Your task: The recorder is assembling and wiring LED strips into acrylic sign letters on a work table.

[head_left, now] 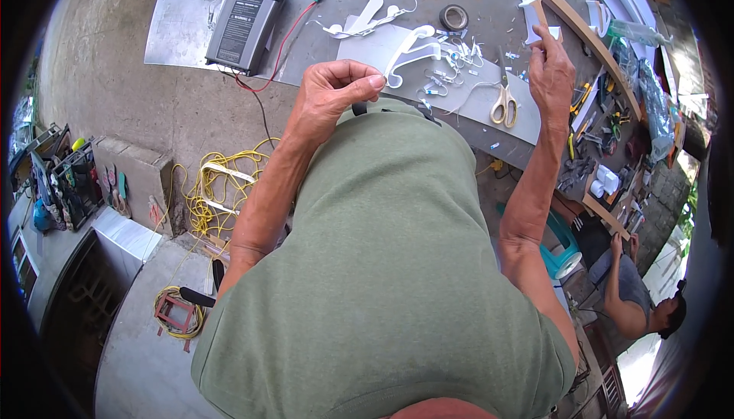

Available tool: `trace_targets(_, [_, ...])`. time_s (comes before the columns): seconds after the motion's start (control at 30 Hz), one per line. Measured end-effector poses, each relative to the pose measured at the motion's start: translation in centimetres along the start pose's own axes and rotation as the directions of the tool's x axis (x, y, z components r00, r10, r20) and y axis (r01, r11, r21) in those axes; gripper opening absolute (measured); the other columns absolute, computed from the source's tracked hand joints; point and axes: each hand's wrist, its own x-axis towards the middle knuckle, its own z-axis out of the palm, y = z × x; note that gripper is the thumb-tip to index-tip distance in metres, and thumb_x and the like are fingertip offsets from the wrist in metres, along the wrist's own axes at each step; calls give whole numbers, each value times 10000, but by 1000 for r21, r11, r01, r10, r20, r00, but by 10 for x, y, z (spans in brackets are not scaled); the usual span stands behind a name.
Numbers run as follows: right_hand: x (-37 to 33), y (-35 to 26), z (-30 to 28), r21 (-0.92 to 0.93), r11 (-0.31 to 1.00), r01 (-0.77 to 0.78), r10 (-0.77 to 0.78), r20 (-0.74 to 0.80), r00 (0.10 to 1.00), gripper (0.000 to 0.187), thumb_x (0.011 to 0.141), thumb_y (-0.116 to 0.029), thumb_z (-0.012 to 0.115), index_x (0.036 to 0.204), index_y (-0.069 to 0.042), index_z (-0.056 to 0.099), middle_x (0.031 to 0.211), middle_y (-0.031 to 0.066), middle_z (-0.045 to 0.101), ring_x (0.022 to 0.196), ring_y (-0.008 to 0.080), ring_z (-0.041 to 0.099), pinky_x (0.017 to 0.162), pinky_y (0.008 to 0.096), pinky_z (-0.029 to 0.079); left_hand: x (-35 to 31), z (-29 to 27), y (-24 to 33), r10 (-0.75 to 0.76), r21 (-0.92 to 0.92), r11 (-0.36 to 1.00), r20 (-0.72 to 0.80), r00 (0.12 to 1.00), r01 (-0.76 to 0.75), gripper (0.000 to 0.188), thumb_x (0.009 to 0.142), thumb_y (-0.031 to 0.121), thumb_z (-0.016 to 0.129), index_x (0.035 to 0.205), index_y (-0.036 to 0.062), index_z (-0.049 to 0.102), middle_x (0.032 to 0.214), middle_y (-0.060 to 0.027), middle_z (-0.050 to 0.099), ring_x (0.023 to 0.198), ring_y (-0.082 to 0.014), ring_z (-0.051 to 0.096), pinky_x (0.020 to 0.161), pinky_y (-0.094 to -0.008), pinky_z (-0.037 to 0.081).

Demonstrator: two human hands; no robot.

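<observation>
White plastic piece [533, 15], thin and letter-shaped, pinched at its lower end by the right hand [552, 75], thumb and fingertips closed together on it, held above the grey bench [321, 44]. Probably light and fairly stiff, yet likely to snap or bend at its narrow arms if squeezed hard; best gripped low on the widest stem, as now, not at the thin tips. Smooth faces, so possibly a little slippery between dry fingers.

Left hand [332, 94] curled tight, thumb pressed to forefinger on something very fine, maybe a thin wire; too small to tell. Just beyond its fingertips, another white curved plastic shape [411, 46] flat on a pale sheet, with small clips and offcuts scattered around. Between the two hands, nearer the right, scissors [503, 102] with pale handles. Farther out past the left hand, a black power box [245, 25] with red lead. Roll of tape [453, 16] near the held piece, to its left.
</observation>
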Motion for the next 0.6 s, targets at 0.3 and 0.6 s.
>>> trace_targets(0.3, [-41,-101,38,809,491,-322,-145,441,886,201,905,-141,714,1082,-47,716,955,55,727,776,96,637,676,261,520,6,-13,-13,4,-41,999,-51,999,-6,177,881,159,765,975,14,728,840,-52,717,782,-115,651,716,-276,534])
trace_targets(0.6, [-41,-147,37,771,634,52,-414,282,866,223,826,-162,786,988,-27,710,872,60,712,677,118,640,551,259,503,5,-14,-19,-15,-32,999,-19,1000,15,167,879,156,767,961,17,727,861,-42,708,769,-101,614,714,-274,501])
